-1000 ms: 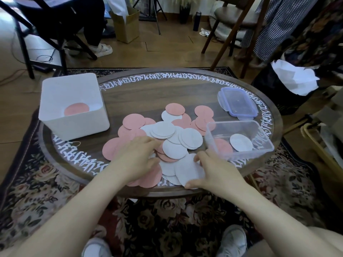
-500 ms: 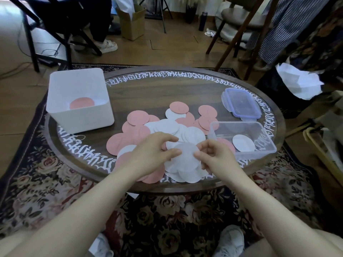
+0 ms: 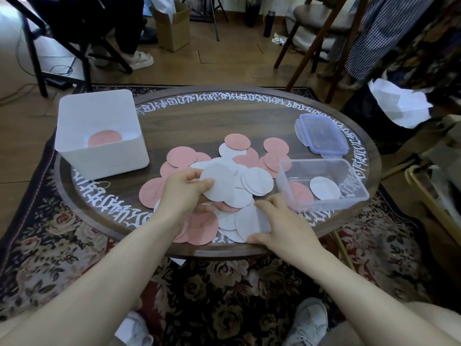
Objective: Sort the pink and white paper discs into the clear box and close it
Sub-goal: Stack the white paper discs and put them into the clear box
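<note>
A white paper disc (image 3: 219, 182) is pinched at its edge by the left hand (image 3: 185, 193), raised above the mixed pile of pink and white discs (image 3: 224, 176) on the round wooden table (image 3: 224, 121). The right hand (image 3: 282, 226) rests on white discs at the near edge, fingers spread and relaxed. The clear box (image 3: 321, 186), lidless, sits right of the pile and contains one pink and one white disc. Its lid (image 3: 321, 134) lies behind it. A white bin (image 3: 99, 136) stands left.

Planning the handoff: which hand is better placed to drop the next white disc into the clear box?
Probably the right hand: it rests on white discs beside the clear box.
</note>
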### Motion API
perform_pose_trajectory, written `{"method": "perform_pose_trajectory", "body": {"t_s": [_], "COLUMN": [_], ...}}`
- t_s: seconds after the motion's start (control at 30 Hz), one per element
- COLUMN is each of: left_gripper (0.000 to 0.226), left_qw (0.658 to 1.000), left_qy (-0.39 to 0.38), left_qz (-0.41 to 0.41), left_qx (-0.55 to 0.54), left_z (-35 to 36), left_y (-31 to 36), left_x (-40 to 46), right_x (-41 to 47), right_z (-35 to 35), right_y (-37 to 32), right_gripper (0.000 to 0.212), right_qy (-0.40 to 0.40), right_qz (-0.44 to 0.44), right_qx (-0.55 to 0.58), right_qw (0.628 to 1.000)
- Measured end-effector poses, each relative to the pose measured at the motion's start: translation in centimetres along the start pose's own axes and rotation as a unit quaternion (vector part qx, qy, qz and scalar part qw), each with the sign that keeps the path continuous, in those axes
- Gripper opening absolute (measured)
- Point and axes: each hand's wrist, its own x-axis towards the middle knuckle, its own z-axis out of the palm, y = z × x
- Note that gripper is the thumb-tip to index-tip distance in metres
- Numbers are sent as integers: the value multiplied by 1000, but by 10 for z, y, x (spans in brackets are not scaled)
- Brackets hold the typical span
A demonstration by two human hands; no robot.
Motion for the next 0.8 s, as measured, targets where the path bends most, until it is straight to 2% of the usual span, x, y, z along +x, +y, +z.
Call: {"method": "perform_pose_trajectory", "body": {"t_s": [0.1, 0.27, 0.33, 0.4, 0.5, 0.6, 0.67, 0.8], "left_gripper": [9, 16, 17, 17, 17, 15, 16, 19], "left_qw": [1000, 998, 997, 996, 996, 994, 992, 990], "left_qy": [-6, -18, -29, -47, -49, -66, -79, -106], "left_qz": [-20, -42, -48, -51, -50, -65, -75, -62], "left_qx": [-19, -39, -50, -59, -56, -53, -62, -62], "left_z": [-1, -2, -3, -3, -1, 2, 5, 12], "left_y": [-1, -3, -3, -2, -4, -6, -7, -8], "left_x": [0, 1, -1, -3, -3, -3, -4, -9], "right_x": [1, 6, 9, 12, 12, 11, 11, 9], "right_z": [1, 0, -3, -8, -15, -14, -11, -9], "right_y": [1, 6, 8, 8, 4, -3, -7, -10], "right_gripper": [65, 22, 14, 16, 10, 8, 4, 4], "right_qy": [18, 56, 69, 74, 55, 44, 61, 101], "right_qz": [9, 8, 25, 44, 55, 57, 67, 77], "right_qx": [16, 123, 186, 288, 461, 569, 582, 553], "right_qw": [1000, 991, 980, 954, 884, 819, 808, 823]}}
